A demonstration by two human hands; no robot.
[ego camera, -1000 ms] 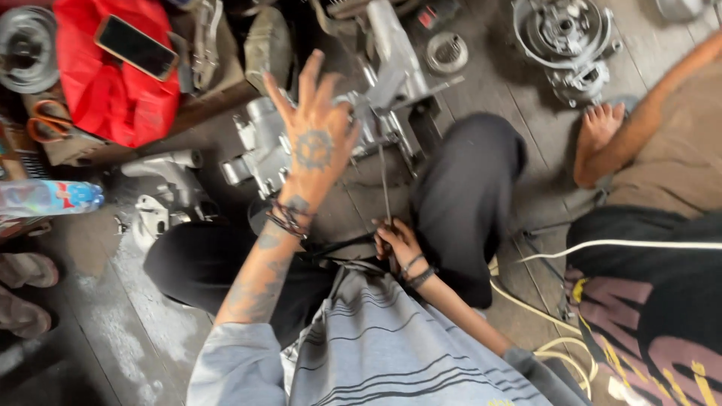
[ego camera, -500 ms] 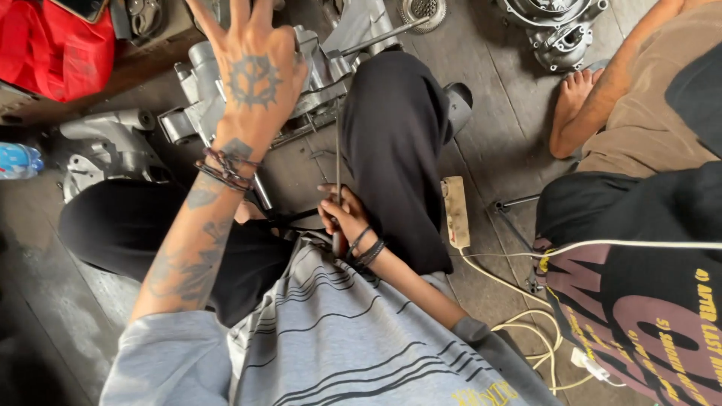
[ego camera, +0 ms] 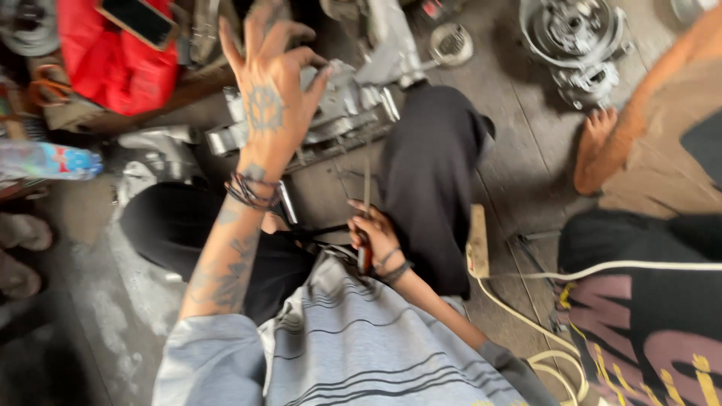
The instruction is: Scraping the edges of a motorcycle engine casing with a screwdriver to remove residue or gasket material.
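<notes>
1. Engine casing (ego camera: 331, 113), a silver-grey metal block, lies on the floor in front of the seated person's black-trousered legs; everything below is placed against it.
2. Left hand (ego camera: 272, 90) is raised above the casing's near-left part, fingers spread wide, holding nothing; whether the fingertips touch the metal cannot be told because of blur.
3. Right hand (ego camera: 374, 239) sits nearer the body than the casing, closed around a screwdriver (ego camera: 366, 218) with a reddish handle, its thin shaft pointing up toward the casing.
4. Screwdriver's tip ends just short of the casing's near edge; contact cannot be told.
5. Left of the casing, a red bag (ego camera: 113, 64) rests with a dark phone (ego camera: 141, 20) on top.
6. Further left and a little nearer lies a clear plastic bottle (ego camera: 49, 160).
7. Right of the casing stands a round metal engine part (ego camera: 575, 34), well apart from it.
8. Near that part, another person's bare foot (ego camera: 598, 150) rests on the floor.
9. Nearer and to the right of the casing, a pale power strip (ego camera: 477, 240) lies beside the person's leg, a white cable (ego camera: 639, 268) running from it.
</notes>
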